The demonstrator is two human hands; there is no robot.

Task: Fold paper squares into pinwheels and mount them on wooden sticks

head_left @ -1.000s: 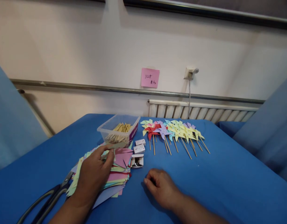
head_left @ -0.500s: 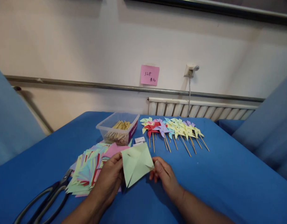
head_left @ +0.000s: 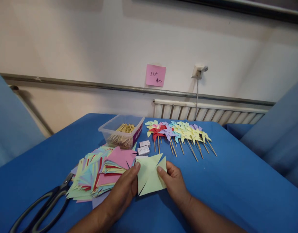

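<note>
A pale green paper square with slits cut in from its corners is held up between both hands. My left hand pinches its left edge, thumb on top. My right hand grips the right side, its thumb pressed on the paper near the upper right slit. Left of my hands lies a pile of cut paper squares in green, pink, yellow, blue and red. A pink square tops one stack of it.
Dark-handled scissors lie at the left. A clear plastic box of wooden sticks stands behind the pile, with two small white boxes beside it. Finished pinwheels on sticks lie at the back right of the blue tablecloth.
The green square has moved slightly right and turned in my hands. My right hand has gone from touching its corner to gripping the right side with the thumb on top.
</note>
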